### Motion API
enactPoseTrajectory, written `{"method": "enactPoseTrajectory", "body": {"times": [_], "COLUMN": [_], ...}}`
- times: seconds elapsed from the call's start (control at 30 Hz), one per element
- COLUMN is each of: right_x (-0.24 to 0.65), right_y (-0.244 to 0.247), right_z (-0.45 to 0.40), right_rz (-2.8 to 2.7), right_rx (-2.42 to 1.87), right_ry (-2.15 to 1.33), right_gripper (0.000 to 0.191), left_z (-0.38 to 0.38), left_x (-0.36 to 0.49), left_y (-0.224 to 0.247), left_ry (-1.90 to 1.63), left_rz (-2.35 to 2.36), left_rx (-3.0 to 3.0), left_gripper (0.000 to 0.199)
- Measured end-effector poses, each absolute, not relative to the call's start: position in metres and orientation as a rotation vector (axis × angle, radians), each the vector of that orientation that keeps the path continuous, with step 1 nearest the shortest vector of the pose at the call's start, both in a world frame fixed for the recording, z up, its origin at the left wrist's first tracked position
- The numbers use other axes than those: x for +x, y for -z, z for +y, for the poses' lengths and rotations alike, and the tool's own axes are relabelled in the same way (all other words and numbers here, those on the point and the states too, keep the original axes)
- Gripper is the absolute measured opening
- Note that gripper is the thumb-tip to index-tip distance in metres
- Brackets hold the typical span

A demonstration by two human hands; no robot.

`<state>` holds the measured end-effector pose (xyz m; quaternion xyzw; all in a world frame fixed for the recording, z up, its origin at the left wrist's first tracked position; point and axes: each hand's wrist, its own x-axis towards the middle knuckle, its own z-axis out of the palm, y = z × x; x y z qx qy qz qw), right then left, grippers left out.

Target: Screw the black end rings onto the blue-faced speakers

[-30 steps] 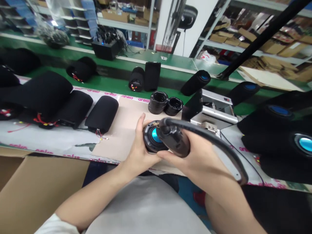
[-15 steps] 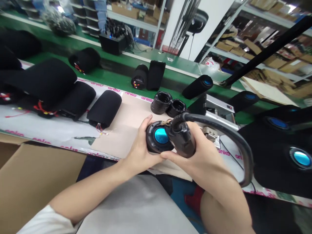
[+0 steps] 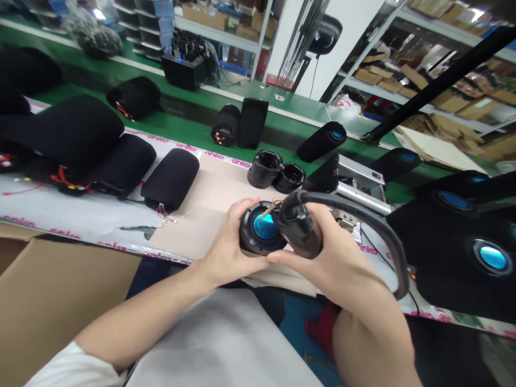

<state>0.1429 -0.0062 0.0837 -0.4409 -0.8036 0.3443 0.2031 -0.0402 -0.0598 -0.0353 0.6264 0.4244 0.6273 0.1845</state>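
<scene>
My left hand (image 3: 230,250) is closed round the side of a cylindrical speaker (image 3: 263,230), whose black round end with a shiny blue centre faces up. My right hand (image 3: 331,244) grips what looks like a black electric screwdriver (image 3: 301,231), tilted over the speaker's right rim. A thick black cord (image 3: 373,210) loops from the tool over my right wrist. The tool's tip is hidden behind its body, so contact with the speaker cannot be told. Both thumbs meet at the speaker's near edge. A thin brownish strand (image 3: 272,207) shows near the tool's top.
Two black ring-shaped parts (image 3: 265,169) stand just beyond my hands. Black fabric-covered cylinders (image 3: 171,180) with loose wires lie at left. More blue-ended speakers (image 3: 494,258) are at right. A silver metal fixture (image 3: 358,180) stands right of centre, and a cardboard box (image 3: 68,301) lower left.
The view has shifted slightly. My left fingers have moved a little along the speaker's far rim. Both hands keep their holds, and the tool remains over the right rim.
</scene>
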Motion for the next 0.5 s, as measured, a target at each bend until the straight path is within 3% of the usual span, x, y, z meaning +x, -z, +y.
{"method": "enactPoseTrajectory", "body": {"times": [0.2,0.27,0.37,0.5], "right_x": [0.141,0.143,0.156,0.189], "right_y": [-0.081,-0.077,-0.078,-0.092], "right_z": [0.005,0.005,0.006,0.013], "right_rz": [-2.078,-2.026,-1.864,-1.222], "right_rx": [-1.231,-1.189,-1.137,-0.83], "right_ry": [-1.161,-1.238,-1.298,-1.039], "right_gripper": [0.073,0.076,0.057,0.026], "left_z": [-0.055,-0.052,-0.048,-0.048], "left_x": [-0.051,-0.05,-0.046,-0.046], "left_y": [0.024,0.023,0.025,0.024], "left_ry": [-1.685,-1.722,-1.811,-1.834], "left_rz": [1.169,1.158,1.219,1.257], "left_rx": [1.857,1.867,1.868,1.902], "left_gripper": [0.12,0.116,0.097,0.087]}}
